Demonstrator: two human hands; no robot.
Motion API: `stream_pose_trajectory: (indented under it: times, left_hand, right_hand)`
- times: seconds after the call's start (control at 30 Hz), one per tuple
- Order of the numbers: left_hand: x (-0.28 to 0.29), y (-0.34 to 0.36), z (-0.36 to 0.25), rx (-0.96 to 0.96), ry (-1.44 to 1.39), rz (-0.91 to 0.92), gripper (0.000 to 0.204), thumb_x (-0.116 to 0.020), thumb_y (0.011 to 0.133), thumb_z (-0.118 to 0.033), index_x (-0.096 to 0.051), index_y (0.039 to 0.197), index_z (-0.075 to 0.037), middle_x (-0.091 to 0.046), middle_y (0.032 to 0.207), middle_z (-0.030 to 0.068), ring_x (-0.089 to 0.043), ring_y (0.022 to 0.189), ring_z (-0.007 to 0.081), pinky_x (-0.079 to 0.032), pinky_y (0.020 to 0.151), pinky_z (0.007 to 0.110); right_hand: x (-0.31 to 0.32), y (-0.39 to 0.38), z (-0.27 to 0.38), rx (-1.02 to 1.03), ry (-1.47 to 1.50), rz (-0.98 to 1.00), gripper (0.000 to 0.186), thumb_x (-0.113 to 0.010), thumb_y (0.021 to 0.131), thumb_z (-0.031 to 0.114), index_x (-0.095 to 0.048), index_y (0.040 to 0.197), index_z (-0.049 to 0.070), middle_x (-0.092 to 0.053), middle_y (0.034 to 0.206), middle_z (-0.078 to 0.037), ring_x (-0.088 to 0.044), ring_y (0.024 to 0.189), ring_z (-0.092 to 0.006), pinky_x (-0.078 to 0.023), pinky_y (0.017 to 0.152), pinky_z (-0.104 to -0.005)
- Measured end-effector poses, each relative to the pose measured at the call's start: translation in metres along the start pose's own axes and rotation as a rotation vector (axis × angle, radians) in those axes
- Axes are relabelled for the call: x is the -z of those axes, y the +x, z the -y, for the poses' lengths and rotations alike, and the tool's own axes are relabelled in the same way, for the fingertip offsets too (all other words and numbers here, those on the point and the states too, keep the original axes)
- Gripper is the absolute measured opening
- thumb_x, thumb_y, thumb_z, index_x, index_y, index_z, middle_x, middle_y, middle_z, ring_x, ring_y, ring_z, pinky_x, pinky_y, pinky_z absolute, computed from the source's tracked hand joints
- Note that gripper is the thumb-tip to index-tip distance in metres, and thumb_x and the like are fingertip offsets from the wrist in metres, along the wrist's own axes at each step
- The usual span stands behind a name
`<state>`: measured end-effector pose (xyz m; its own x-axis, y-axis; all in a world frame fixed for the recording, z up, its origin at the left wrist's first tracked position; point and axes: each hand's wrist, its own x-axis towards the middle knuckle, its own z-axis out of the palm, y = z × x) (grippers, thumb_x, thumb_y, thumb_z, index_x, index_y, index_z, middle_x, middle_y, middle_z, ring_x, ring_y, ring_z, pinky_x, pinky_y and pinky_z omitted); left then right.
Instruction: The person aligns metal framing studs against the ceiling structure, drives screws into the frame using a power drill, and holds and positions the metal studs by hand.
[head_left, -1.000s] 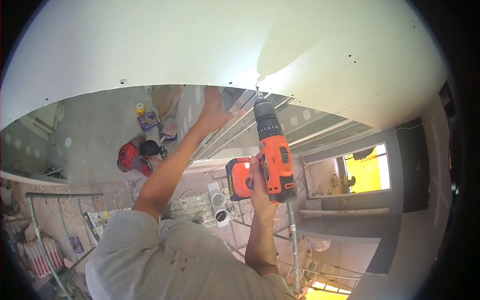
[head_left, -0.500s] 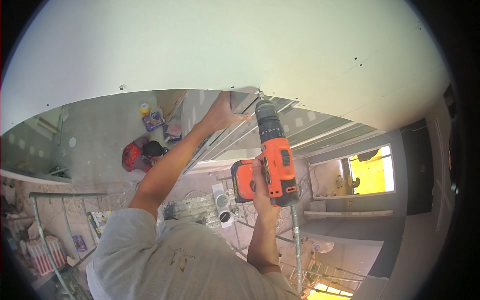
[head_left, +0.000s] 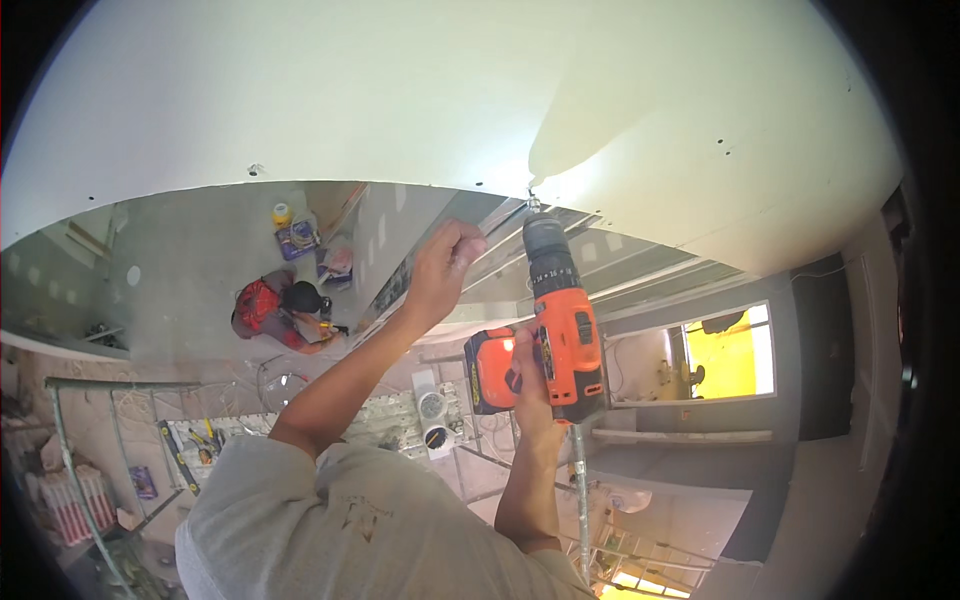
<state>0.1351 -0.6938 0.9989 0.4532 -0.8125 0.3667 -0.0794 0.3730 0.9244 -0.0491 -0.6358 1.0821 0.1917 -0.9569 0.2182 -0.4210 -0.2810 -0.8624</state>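
My right hand (head_left: 535,395) is wrapped around the handle of an orange-and-black cordless drill (head_left: 568,325). The drill points up, its bit meeting the edge of a large pale board (head_left: 400,100) overhead. A bright patch of light and a shadow spread over the board around the bit. My left hand (head_left: 445,265) is raised below the board's edge, left of the drill and apart from it. Its fingers are curled in; whatever they may hold is hidden. Small dark holes or screw heads dot the board.
Below, a person (head_left: 290,305) in red and grey crouches on the floor near a yellow-lidded container (head_left: 282,214). A plank platform (head_left: 370,425) carries a white fitting (head_left: 432,410) and hand tools (head_left: 200,440). Metal railings (head_left: 120,383) stand left; a yellow-lit window (head_left: 725,350) lies right.
My left hand has come down off the board's edge and its fingers have curled. Light now shines from the drill onto the board. The drill has shifted slightly right in view.
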Motion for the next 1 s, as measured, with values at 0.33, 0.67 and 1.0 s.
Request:
stream_pose_trajectory:
  times: [0.33, 0.67, 1.0]
  left_hand:
    - [-0.021, 0.021, 0.049, -0.134, -0.24, -0.166, 0.026, -0.056, 0.105, -0.018, -0.065, 0.09, 0.001, -0.051, 0.077, 0.0003, -0.039, 0.071, 0.0092, -0.033, 0.066, 0.025]
    - [-0.014, 0.024, 0.05, -0.114, -0.164, -0.122, 0.023, -0.055, 0.103, -0.013, -0.065, 0.089, 0.003, -0.062, 0.082, 0.0094, -0.058, 0.079, 0.0174, -0.045, 0.075, 0.031]
    - [-0.016, 0.026, 0.055, -0.167, -0.226, -0.134, 0.031, -0.055, 0.105, -0.023, -0.066, 0.087, 0.0, -0.059, 0.079, 0.0045, -0.047, 0.072, 0.0128, -0.037, 0.067, 0.029]
  right_hand:
    - [-0.002, -0.001, 0.013, -0.056, -0.026, 0.006, 0.03, -0.068, 0.098, 0.025, -0.066, 0.115, 0.0, -0.068, 0.103, -0.012, -0.065, 0.089, -0.0243, -0.051, 0.079, -0.0377]
    - [-0.006, 0.0, 0.0, 0.021, -0.013, -0.059, 0.009, -0.068, 0.097, 0.013, -0.061, 0.1, 0.007, -0.052, 0.072, 0.005, -0.044, 0.061, -0.0028, -0.035, 0.054, -0.0209]
    - [-0.001, 0.007, -0.006, 0.045, -0.125, -0.003, 0.018, -0.073, 0.092, 0.009, -0.068, 0.105, -0.001, -0.069, 0.095, -0.013, -0.067, 0.081, -0.0278, -0.052, 0.072, -0.0377]
